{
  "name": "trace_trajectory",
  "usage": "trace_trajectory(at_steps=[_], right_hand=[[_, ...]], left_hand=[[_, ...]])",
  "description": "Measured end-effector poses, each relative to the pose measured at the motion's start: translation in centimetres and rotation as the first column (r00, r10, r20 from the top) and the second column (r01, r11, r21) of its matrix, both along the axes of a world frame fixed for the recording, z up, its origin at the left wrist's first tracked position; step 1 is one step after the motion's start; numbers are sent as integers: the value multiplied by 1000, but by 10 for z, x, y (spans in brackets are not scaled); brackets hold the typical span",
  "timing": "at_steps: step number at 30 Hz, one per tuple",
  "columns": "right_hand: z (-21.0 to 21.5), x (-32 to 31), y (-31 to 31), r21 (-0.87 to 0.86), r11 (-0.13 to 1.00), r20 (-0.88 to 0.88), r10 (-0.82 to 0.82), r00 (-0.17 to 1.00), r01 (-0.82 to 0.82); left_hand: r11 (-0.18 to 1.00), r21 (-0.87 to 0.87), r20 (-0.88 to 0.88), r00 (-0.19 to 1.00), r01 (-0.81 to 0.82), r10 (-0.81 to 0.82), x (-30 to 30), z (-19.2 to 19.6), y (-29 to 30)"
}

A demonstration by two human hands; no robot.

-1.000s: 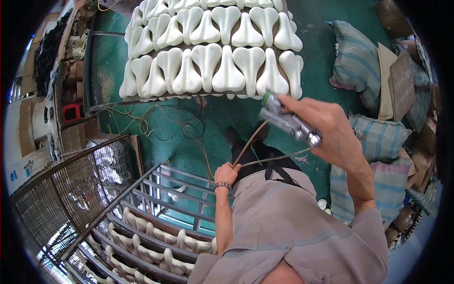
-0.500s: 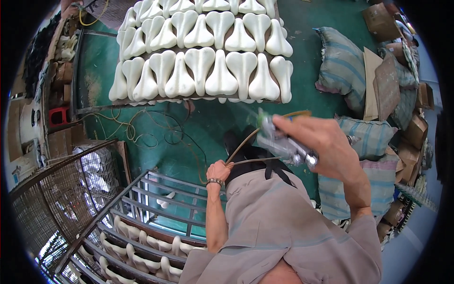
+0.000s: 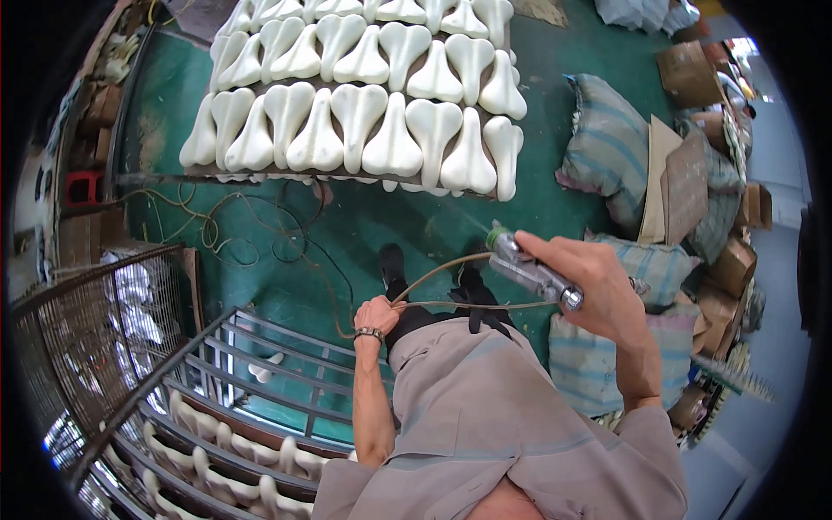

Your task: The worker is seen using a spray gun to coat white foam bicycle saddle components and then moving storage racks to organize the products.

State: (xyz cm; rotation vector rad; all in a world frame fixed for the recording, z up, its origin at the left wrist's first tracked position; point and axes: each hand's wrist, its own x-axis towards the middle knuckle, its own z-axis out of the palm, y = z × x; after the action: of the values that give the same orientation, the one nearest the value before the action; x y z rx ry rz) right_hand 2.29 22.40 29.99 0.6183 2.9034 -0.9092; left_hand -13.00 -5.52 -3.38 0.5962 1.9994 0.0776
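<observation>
My right hand (image 3: 591,279) is closed around a silver spray gun (image 3: 536,276) with a green nozzle tip. A faint streak of mist leaves the nozzle toward the far left. Tan hoses (image 3: 440,267) run from the gun to my left hand (image 3: 378,315), whose fingers are wrapped round them at waist height. Beyond the gun, white saddle-shaped pads (image 3: 394,143) lie in several rows, their wide ends alternating near and far. Both hands are apart from the pads.
At near left stands a metal rack (image 3: 269,368) with more pale pads on its lower shelves, beside a wire mesh cage (image 3: 95,321). Hoses (image 3: 208,230) trail over the green floor. Striped sacks (image 3: 611,152) and cardboard boxes (image 3: 689,74) line the right side.
The view has shifted, so most things sit further left in it. My right hand and the spray gun, blurred before, now show sharply. Both hands keep their hold.
</observation>
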Motion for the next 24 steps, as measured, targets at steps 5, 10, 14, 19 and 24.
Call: trace_trajectory(at_steps=[5, 10, 14, 19, 24], right_hand=[[-11, 16, 35, 63, 990, -111, -118, 987, 126], [2, 57, 53, -30, 998, -18, 53, 998, -54], [1, 78, 64, 13, 1000, -102, 22, 995, -21], [3, 98, 75, -26, 992, -107, 123, 987, -127], [10, 117, 79, -44, 996, -68, 76, 995, -79]], left_hand=[[997, 16, -22, 997, -74, 75, 35, 8, 13], [997, -20, -49, 996, -72, 71, 74, 19, 37], [998, -43, -44, 998, -53, 52, 96, 17, 52], [998, -48, -48, 998, 26, -28, 110, 14, 71], [995, -62, -62, 995, 73, -77, 112, 17, 87]])
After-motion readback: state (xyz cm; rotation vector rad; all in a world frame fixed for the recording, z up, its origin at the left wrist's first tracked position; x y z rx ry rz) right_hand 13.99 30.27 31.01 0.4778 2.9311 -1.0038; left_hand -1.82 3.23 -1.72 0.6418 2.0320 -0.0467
